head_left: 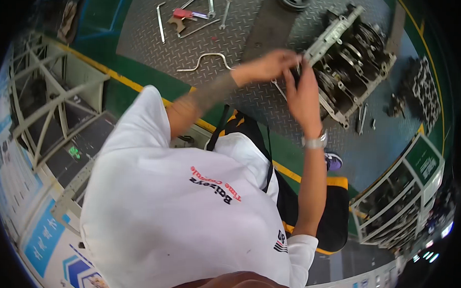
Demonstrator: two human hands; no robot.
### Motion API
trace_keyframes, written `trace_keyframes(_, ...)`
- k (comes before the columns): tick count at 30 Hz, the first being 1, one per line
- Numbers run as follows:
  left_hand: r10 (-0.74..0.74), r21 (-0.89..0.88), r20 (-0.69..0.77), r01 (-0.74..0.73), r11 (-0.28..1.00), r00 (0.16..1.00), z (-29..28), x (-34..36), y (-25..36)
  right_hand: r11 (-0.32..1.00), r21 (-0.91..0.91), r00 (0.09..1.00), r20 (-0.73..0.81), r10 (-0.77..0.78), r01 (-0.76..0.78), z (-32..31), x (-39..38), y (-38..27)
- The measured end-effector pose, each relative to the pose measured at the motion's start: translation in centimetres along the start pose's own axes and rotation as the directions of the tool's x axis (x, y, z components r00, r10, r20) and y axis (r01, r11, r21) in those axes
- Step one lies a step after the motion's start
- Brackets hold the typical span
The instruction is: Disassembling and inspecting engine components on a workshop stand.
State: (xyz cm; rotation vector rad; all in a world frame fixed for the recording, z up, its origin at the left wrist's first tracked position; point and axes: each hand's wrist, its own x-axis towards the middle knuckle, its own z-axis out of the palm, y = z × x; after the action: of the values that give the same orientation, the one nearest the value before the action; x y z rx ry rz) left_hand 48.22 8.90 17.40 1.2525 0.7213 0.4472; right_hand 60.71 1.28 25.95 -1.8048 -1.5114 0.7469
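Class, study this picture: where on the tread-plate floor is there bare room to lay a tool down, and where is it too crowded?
Free: the tread plate between the yellow line and the bent crank handle. Also free: the strip between that handle and the wrench cluster. Crowded: around the engine block, where both hands work, and by the loose parts.

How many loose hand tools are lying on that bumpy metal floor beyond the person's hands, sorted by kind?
Red-handled tool: 1
Bent crank-shaped steel brace: 1
L-shaped steel bar: 1
Straight silver steel spanners and rods: 4
Total: 7, as far as this view lets me tell.
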Motion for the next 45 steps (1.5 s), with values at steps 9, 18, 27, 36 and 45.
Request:
trace_keyframes(9,-0.65,-0.783,0.092,0.458,0.421,0.754,6.4,-17.1,-13.8,0.951,-0.155,0.808,0.501,0.31,-0.268,10.7,-13.6,5.1)
trace_keyframes(18,-0.584,-0.281,-0.138,0.534,0.798,0.8,4.5,-16.0,-12.1,0.936,-0.071,0.857,0.385,0.343,-0.343,15.0,-14.6,7.6)
trace_keyframes(27,-0.589,-0.096,0.132,0.601,0.793,0.798,4.6,-11.6,-8.2,-0.279,0.84,0.295,0.444,0.846,-0.465,11.5,-20.0,17.9)
trace_keyframes(36,-0.779,-0.239,-0.257,0.744,0.624,0.572,-8.4,-14.9,-23.7,0.244,0.783,0.044,-0.268,0.963,-0.573,-9.8,-23.3,39.5)
trace_keyframes(45,-0.635,-0.069,-0.45,0.684,0.726,0.628,-12.9,-25.2,-22.0,0.352,0.056,0.246,-0.613,0.751,-0.934,-21.2,-14.0,49.3)
